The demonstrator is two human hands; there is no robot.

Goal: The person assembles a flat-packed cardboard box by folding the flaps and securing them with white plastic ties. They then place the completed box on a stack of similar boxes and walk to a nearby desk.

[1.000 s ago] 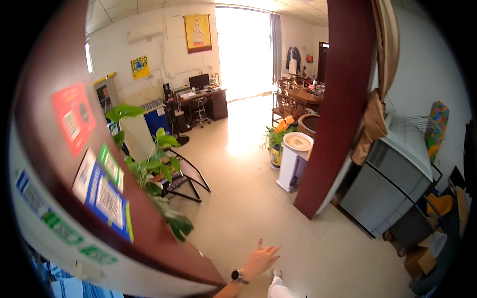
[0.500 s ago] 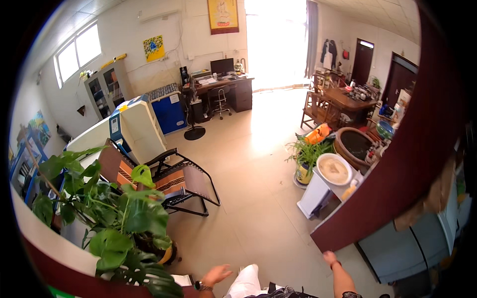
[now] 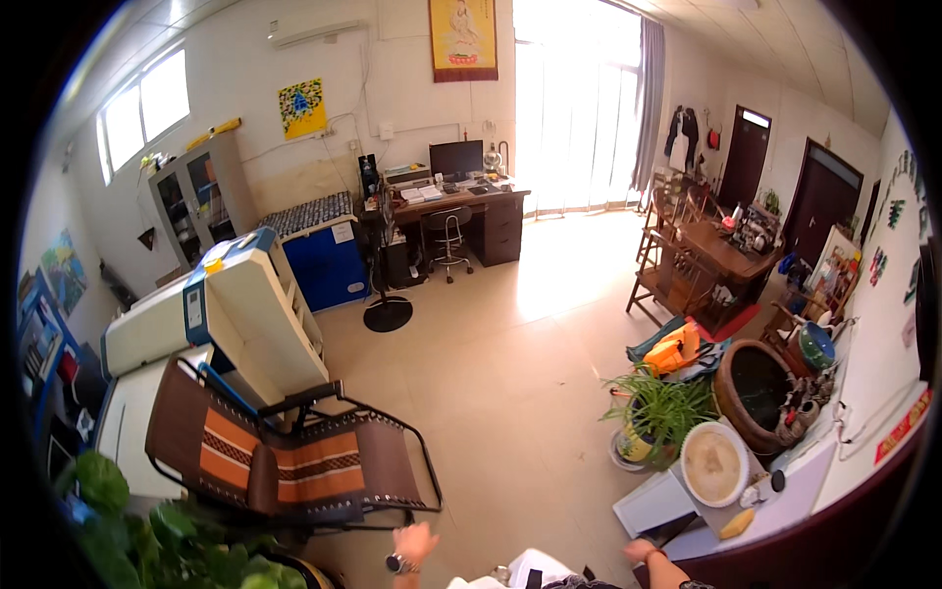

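Observation:
My left hand (image 3: 414, 542), with a watch on its wrist, is at the lower edge beside the front of a brown and orange folding recliner (image 3: 314, 466). Its fingers are loosely bent and apart, and nothing shows in them. Farther right, my right hand (image 3: 643, 551) hangs low with relaxed fingers and holds nothing visible. It appears in front of a white stand (image 3: 655, 509), and I cannot tell that it touches it. On that side are a round white basin (image 3: 714, 464) of cloudy tan liquid and a yellow object (image 3: 737, 523).
Leafy plants (image 3: 167, 545) fill the lower left. Right of the tiled floor (image 3: 500, 422) stand a potted plant (image 3: 659, 407), a large brown water pot (image 3: 754, 393) and a wooden table (image 3: 721, 250). A desk (image 3: 456, 199), a fan base (image 3: 388, 314) and a cream machine (image 3: 255, 319) stand farther off.
My view has moved forward past the dark red door edge. The recliner and basin appear nearer, and the plants have slid toward the lower left. Both hands remain low, without visible objects.

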